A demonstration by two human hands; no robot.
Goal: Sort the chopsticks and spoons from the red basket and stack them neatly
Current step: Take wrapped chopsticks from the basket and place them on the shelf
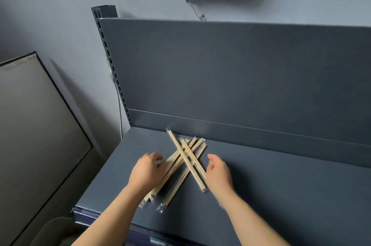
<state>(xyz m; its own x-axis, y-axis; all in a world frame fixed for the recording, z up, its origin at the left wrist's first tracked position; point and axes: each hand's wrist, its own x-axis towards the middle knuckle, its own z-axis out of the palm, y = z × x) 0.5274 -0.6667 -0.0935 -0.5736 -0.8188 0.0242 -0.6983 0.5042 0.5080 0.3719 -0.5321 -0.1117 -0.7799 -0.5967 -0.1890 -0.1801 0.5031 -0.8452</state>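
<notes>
Grey shelf deck (261, 175) with wrapped chopsticks (183, 155) lying crossed between your hands. Your left hand (147, 169), fingers loosely curled, touches the pile's left side; your right hand (217, 173) stands relaxed just beside it, gripping nothing. Sweep both palms inward together so the 2 crossed groups turn parallel, then square the ends.

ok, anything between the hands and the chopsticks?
Nothing visible. The left hand overlaps the left side of the crossed chopsticks; the right hand sits just right of them, with only bare shelf between.
</notes>
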